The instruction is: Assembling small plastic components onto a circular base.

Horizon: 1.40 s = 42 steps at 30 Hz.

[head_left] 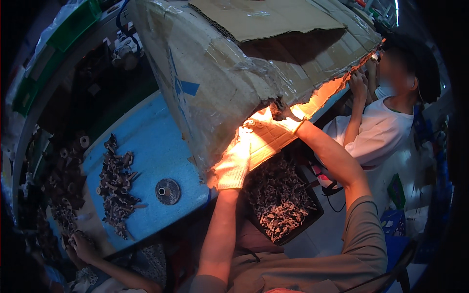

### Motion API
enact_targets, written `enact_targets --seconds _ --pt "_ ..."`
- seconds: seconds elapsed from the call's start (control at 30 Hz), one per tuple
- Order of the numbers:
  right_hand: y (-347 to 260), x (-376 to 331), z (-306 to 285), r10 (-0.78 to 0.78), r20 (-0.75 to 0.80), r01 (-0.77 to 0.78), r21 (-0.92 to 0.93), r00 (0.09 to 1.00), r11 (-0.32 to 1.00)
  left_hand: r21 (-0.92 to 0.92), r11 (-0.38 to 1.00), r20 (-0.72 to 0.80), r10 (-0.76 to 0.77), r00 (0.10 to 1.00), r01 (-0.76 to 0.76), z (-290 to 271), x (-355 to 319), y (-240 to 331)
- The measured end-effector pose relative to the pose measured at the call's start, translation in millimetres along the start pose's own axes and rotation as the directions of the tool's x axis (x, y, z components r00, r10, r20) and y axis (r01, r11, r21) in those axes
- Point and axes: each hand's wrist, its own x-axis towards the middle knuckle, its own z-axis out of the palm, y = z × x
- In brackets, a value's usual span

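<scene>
Both my hands wear pale knitted gloves and reach under the torn front edge of a large cardboard cover (pixel 215 93), into bright orange light. My left hand (pixel 233 168) points upward at the cover's near corner, its fingertips bleached by glare. My right hand (pixel 291 121) comes in from the right, close to the left, its fingers partly behind the ragged cardboard. Small pale pieces (pixel 250 123) show between the hands, too bright to make out. Below them, a lit cardboard sheet (pixel 268 146) slopes over a dark bin (pixel 320 215) heaped with small brownish parts.
On the blue tabletop (pixel 156 127) lie a pile of dark small parts (pixel 116 188) and a round disc with a central hole (pixel 167 191). A co-worker's hands (pixel 360 85) are at the cover's right edge. Another person's hands (pixel 82 247) are by more parts at lower left.
</scene>
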Motion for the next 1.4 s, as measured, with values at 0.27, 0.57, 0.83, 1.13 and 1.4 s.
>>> enact_targets --seconds 0.27,0.57,0.83,1.13,1.4 --pt "10.3 -4.9 13.1 0.000 -0.309 0.128 0.394 0.951 0.910 0.501 0.847 -0.110 0.269 0.957 -0.180 -4.9 -8.3 5.5" --pt "-97.9 12.5 -76.4 0.149 -0.338 -0.187 -0.085 0.930 0.979 0.125 0.990 -0.332 0.110 0.937 -0.072 -21.1 -37.2 17.9" --pt "-81.1 10.6 -37.4 0.218 -0.327 -0.260 -0.090 0.919 0.961 -0.019 0.983 -0.382 0.162 0.910 -0.183 -15.2 -28.5 6.0" --pt "-31.9 32.9 -24.8 0.463 -0.177 -0.409 0.273 0.868 0.871 -0.111 0.974 -0.328 0.154 0.932 -0.200 -14.6 -21.8 14.7" --pt "-57.1 70.3 -45.4 0.533 0.209 -0.570 0.211 0.820 0.794 -0.046 0.979 -0.327 0.173 0.929 -0.199 -18.9 -25.1 4.4"
